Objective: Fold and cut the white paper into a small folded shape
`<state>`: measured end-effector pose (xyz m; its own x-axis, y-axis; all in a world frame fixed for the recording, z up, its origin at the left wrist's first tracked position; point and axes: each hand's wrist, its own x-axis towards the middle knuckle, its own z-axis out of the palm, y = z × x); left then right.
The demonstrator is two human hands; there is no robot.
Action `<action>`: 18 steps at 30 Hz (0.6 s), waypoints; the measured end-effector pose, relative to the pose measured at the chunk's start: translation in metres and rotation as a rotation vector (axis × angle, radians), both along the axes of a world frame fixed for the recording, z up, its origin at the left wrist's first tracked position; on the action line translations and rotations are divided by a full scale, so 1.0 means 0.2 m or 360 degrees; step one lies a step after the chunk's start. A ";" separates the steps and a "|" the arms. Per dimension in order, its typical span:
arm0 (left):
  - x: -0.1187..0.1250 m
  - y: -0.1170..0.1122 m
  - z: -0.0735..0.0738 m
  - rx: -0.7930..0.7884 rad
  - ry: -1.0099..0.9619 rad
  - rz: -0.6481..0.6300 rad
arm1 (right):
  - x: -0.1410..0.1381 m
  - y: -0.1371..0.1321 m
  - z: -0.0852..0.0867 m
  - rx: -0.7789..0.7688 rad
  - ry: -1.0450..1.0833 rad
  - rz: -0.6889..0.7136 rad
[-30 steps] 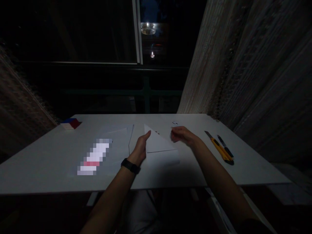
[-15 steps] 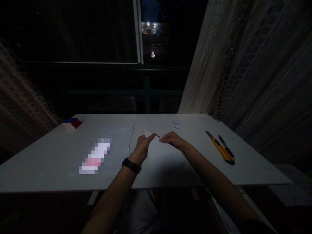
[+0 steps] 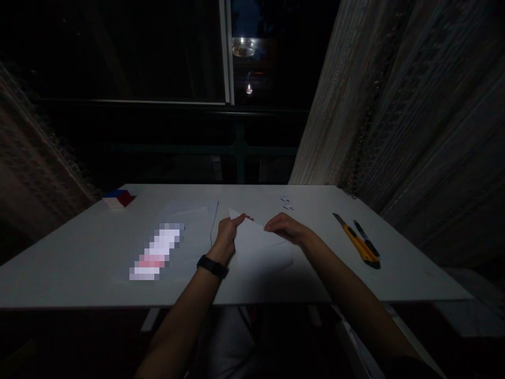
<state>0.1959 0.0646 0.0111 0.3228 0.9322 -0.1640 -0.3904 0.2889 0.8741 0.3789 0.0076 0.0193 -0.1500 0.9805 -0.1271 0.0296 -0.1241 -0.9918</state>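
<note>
A white rectangular counter [image 3: 98, 263] carried a white folded paper sheet [image 3: 258, 245] at its middle. The left hand [image 3: 225, 239] pinched the sheet's raised left corner in closed fingers; the right hand [image 3: 286, 227] pressed curled fingers on its right edge. A yellow utility knife [image 3: 357, 241] (beside a dark pen [image 3: 365, 238]) lay well right.
</note>
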 end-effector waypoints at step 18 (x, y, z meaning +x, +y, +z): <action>-0.02 0.06 -0.03 0.0047 -0.0052 0.0207 | 0.31 -0.01 -0.06 -0.0197 0.0142 0.0325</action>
